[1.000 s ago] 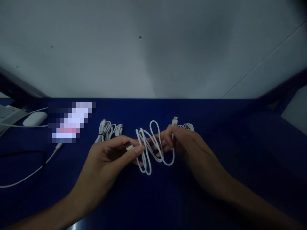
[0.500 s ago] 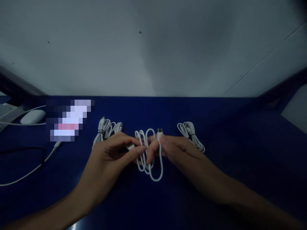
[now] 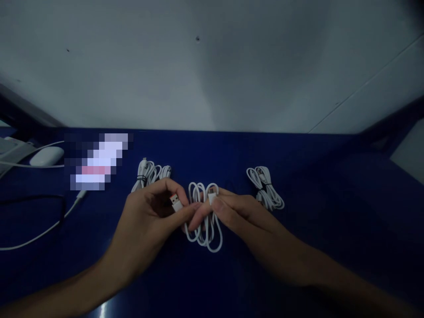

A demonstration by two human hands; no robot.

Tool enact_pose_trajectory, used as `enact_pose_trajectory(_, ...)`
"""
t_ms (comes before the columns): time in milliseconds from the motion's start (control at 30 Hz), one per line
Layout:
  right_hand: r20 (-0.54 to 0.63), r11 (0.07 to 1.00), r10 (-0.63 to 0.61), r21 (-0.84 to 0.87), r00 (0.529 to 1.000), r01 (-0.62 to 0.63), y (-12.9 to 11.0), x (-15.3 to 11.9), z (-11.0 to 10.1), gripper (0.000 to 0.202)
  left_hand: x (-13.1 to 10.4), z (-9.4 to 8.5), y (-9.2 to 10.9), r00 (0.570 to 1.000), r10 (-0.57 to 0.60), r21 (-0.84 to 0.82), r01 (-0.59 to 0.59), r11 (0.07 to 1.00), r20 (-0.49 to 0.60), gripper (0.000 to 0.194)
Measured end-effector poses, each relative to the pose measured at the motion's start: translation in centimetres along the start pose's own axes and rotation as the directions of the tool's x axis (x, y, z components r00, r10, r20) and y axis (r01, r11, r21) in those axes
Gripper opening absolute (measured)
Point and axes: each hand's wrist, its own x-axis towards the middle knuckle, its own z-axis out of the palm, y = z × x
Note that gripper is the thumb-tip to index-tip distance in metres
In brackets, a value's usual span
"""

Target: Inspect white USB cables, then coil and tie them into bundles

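A white cable (image 3: 215,247) hangs in several loose loops between my two hands, above the blue table. My left hand (image 3: 152,221) pinches the loops from the left, its fingers closed on them. A USB plug (image 3: 176,203) with an orange-red edge sticks up by my left fingers. My right hand (image 3: 241,216) holds the cable's small white plug (image 3: 212,196) between thumb and finger, against the right side of the loops. The fingertips of both hands nearly meet at the coil, and some are hidden behind it.
Tied white cable bundles lie at the back left (image 3: 144,174) and back right (image 3: 266,187). Farther left are a blurred-out lit object (image 3: 102,159), a white mouse-like object (image 3: 47,157) and loose cords. A pale wall (image 3: 149,88) rises behind the blue table (image 3: 205,150).
My right hand has brought the small plug left and slightly down, over the coil. The USB plug at my left hand has shifted slightly left and turned more into view.
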Motion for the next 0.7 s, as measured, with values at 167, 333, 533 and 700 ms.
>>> enact_pose_trajectory(167,-0.058,0.999,-0.031,0.028,0.998,0.032,0.5,0.2,0.0,0.052,0.3,-0.4,-0.3,0.998,-0.055,-0.032,0.055,0.998,0.007,0.012)
enact_pose_trajectory(333,-0.124,0.992,-0.070,0.099,0.990,0.082,1.2,0.9,-0.3,0.052,0.8,-0.6,-1.0,0.983,-0.180,-0.164,0.183,0.969,0.033,0.038)
enact_pose_trajectory(533,-0.223,0.977,-0.043,0.195,0.974,0.088,1.4,1.0,-0.6,0.048,0.7,-0.7,-1.1,0.987,-0.154,-0.212,0.160,0.964,0.047,0.034)
enact_pose_trajectory(700,-0.231,0.990,-0.070,0.102,0.970,0.096,1.0,0.5,-0.2,0.054,0.8,-0.4,-0.6,0.995,-0.089,-0.179,0.093,0.979,0.035,0.014)
